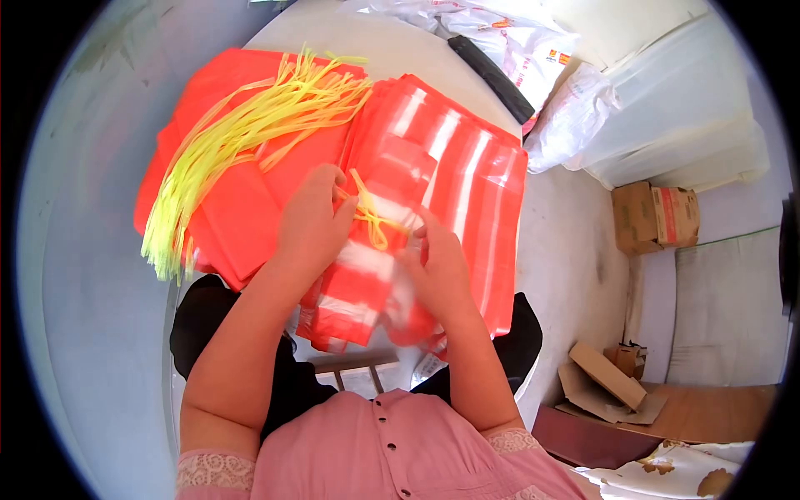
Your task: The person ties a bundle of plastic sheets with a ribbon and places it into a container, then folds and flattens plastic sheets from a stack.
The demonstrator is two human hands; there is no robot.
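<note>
Left hand (319,218) and right hand (435,265) pinch opposite sides of a thin yellow tie (373,218). At left, bright yellow strips (242,137) fan loosely over smooth, plain red sheets (242,196). Between the hands lies the folded bundle (354,304), glossy red with broad white bands and creased, below the looped tie, toward the near side of the pale counter (321,29). Rightward, larger striped sheets (492,204) form a shiny, layered stack; the right hand is slightly blurred.

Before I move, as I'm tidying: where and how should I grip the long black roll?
Grip the long black roll around its middle, probably from the left: it's slender, with pale tabletop exposed there and white plastic bags crowding its right.
</note>
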